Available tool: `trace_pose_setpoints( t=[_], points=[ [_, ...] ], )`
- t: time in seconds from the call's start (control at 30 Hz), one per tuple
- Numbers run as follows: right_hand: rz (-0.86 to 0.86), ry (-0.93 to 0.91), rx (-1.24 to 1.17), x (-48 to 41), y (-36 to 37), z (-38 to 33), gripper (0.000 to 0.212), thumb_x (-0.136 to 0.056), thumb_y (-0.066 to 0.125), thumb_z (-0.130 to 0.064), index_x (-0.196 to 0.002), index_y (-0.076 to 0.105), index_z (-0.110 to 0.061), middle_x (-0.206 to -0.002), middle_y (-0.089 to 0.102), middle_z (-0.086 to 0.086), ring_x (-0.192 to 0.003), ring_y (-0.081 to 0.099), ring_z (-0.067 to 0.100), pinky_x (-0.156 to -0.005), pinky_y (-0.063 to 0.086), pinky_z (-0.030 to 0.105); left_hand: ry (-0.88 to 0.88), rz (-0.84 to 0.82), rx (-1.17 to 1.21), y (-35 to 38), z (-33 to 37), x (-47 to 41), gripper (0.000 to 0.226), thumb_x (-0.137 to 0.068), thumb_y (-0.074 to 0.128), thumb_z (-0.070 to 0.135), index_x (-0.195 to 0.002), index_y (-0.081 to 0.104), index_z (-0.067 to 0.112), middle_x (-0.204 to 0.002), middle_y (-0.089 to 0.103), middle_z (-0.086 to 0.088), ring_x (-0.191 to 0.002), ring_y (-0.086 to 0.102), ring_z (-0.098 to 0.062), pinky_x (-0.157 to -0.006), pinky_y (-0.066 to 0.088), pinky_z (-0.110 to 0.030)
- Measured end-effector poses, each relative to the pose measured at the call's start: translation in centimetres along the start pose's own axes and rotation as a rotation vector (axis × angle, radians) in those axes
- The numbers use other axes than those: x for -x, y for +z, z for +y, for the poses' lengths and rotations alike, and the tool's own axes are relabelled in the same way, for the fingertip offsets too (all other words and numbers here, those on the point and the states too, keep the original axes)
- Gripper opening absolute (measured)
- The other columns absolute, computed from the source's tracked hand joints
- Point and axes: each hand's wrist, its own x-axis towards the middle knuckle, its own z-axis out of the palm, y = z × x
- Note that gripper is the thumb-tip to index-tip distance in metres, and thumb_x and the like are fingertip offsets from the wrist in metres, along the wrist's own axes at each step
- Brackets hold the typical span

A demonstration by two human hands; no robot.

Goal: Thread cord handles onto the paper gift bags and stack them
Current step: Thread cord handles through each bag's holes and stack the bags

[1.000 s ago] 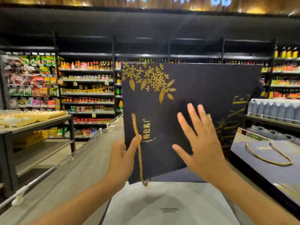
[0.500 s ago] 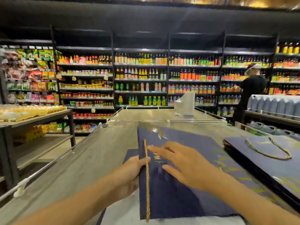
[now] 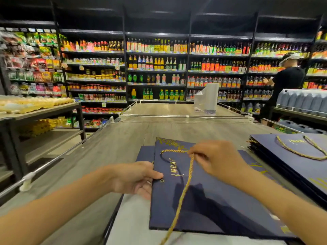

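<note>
The left hand [image 3: 136, 177] pinches the near-left edge of the navy paper bag [image 3: 203, 200], lying flat at six o'clock on the wood-grain counter [image 3: 123, 138] — light, stiff card, likely to crease, so best held by its edges. The right hand [image 3: 217, 160] has fingertips closed on the gold cord [image 3: 185, 184] — twisted, limp, probably grippy. At three o'clock, the finished stack [image 3: 292, 160].

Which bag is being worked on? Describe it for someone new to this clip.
On the wooden counter, it is the flat navy bag under both hands, left of the finished stack. Its gold cord trails loose.
</note>
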Motion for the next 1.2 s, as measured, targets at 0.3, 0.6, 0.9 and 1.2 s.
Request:
trace_pose_setpoints(
  t=[0.3, 0.6, 0.9, 1.2],
  points=[
    [-0.707, 0.249, 0.165, 0.7, -1.1, 2.9, 0.051, -0.088, 0.056, -0.022, -0.134, 0.043, -0.040, -0.128, 0.044, -0.008, -0.120, 0.045, 0.015, -0.079, 0.040, 0.025, 0.048, 0.317, -0.498, -1.6, -0.4, -1.3, 0.019, -0.086, 0.065, 0.026, -0.084, 0.058, 0.009, -0.071, 0.056, -0.002, -0.040, 0.057, -0.009, -0.042, 0.047, -0.019],
    [-1.320, 0.137, -0.460, -0.8, -5.2, -1.2, 0.036, -0.059, 0.087, -0.022, -0.077, 0.059, -0.032, -0.074, 0.046, 0.002, -0.068, 0.044, 0.027, -0.062, 0.037, 0.038, 0.088, 0.428, -0.617, -1.5, -0.9, -1.7, 0.026, -0.082, 0.069, 0.032, -0.069, 0.058, 0.013, -0.067, 0.058, -0.007, -0.041, 0.051, -0.012, -0.039, 0.036, -0.018],
    [-0.990, 0.150, -0.303, 0.0, -2.6, -1.8, 0.011, -0.082, 0.068, -0.025, -0.073, 0.065, -0.019, -0.058, 0.052, -0.009, -0.054, 0.048, 0.003, -0.056, 0.039, 0.014, 0.096, 0.357, -0.381, -1.2, -0.6, -1.1, 0.031, -0.087, 0.064, 0.028, -0.057, 0.058, 0.020, -0.058, 0.055, 0.007, -0.038, 0.048, -0.005, -0.038, 0.026, -0.016],
    [-0.538, 0.204, -0.344, 0.6, -0.2, -1.9, 0.004, -0.085, 0.061, -0.036, -0.087, 0.063, -0.033, -0.074, 0.060, -0.014, -0.068, 0.053, 0.003, -0.065, 0.045, 0.024, 0.076, 0.322, -0.026, 0.5, 0.1, -1.3, 0.036, -0.096, 0.035, 0.013, -0.071, 0.060, 0.019, -0.046, 0.059, 0.006, -0.034, 0.046, -0.006, -0.036, 0.028, -0.015]
  ],
)
